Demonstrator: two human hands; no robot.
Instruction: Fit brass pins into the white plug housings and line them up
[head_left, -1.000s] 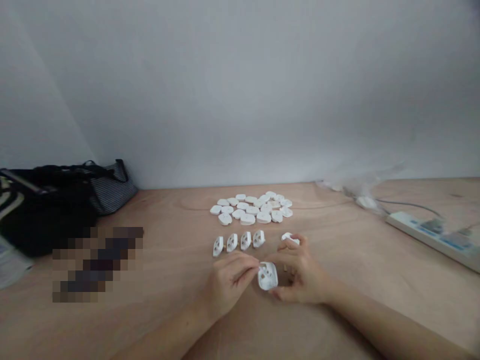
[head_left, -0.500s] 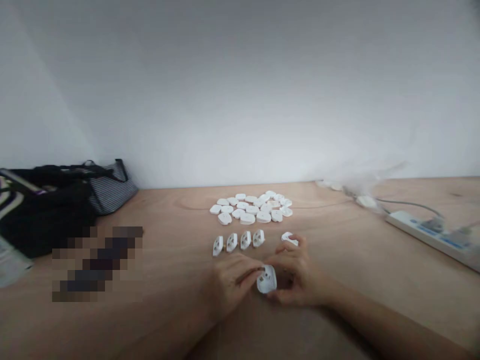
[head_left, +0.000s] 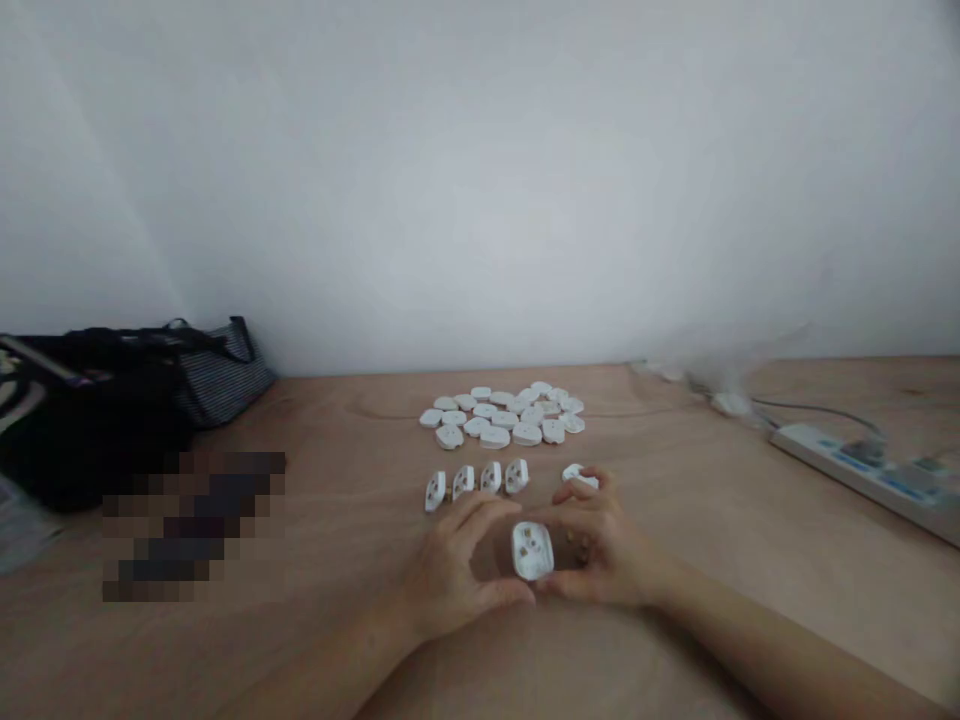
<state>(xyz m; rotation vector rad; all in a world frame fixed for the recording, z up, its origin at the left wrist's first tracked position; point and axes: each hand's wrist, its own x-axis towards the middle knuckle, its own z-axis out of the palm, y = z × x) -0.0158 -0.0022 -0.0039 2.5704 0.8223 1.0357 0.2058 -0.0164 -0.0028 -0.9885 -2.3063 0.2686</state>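
Observation:
My right hand (head_left: 611, 545) grips a white plug housing (head_left: 532, 551) between thumb and fingers, its hollow inside tilted toward me and small brass-coloured parts showing in it. Brass pins seem to stick out behind it, under my palm. Left of the housing is my left hand (head_left: 461, 570), thumb and fingers spread apart; the thumb tip is close to its lower edge, and I cannot tell if it touches. By my right fingertips is another white plug piece (head_left: 577, 474), partly covered. Beyond my hands, several similar housings (head_left: 490, 478) stand on edge in a row.
A cluster of white plug pieces (head_left: 495, 437) lies farther back on the wooden table (head_left: 337, 480). At right are a white power strip (head_left: 862, 470) with cables and a clear plastic bag (head_left: 720, 375). A black bag (head_left: 97, 420) and a blurred-out patch (head_left: 202, 525) are at left.
The left fingers, which were pinched at the housing's inside, have come away and spread apart. The right hand still holds the housing in nearly the same place.

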